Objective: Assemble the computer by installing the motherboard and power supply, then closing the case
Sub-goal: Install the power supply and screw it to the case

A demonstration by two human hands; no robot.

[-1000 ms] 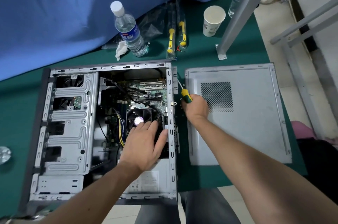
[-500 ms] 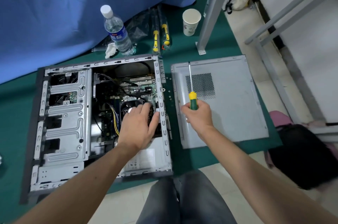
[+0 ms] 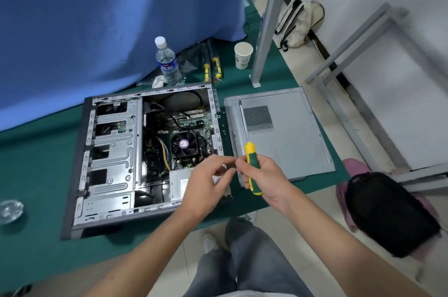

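Observation:
The open computer case (image 3: 109, 151) lies on its side on a green mat (image 3: 36, 163). Inside it sit the motherboard (image 3: 194, 122), the CPU fan (image 3: 184, 144) and, at the near end, the grey power supply (image 3: 178, 184). The grey side panel (image 3: 291, 136) lies flat to the right of the case. My right hand (image 3: 269, 175) grips the green and yellow handle of a screwdriver (image 3: 251, 158), its shaft pointing away over the panel. My left hand (image 3: 206, 183) hovers above the case's near right corner, fingertips curled toward my right hand's fingers. Whether they pinch something small is unclear.
A water bottle (image 3: 167, 64), a paper cup (image 3: 243, 55) and two packaged screwdrivers (image 3: 213, 69) stand behind the case by a blue cloth. A grey metal post (image 3: 269, 20) rises behind the panel. A black bag (image 3: 388, 214) lies at the right, and a glass object (image 3: 11, 210) at the left.
My left hand has lifted off the CPU fan and come toward my right hand. My right hand has raised the screwdriver off the panel's edge. The camera has pulled back.

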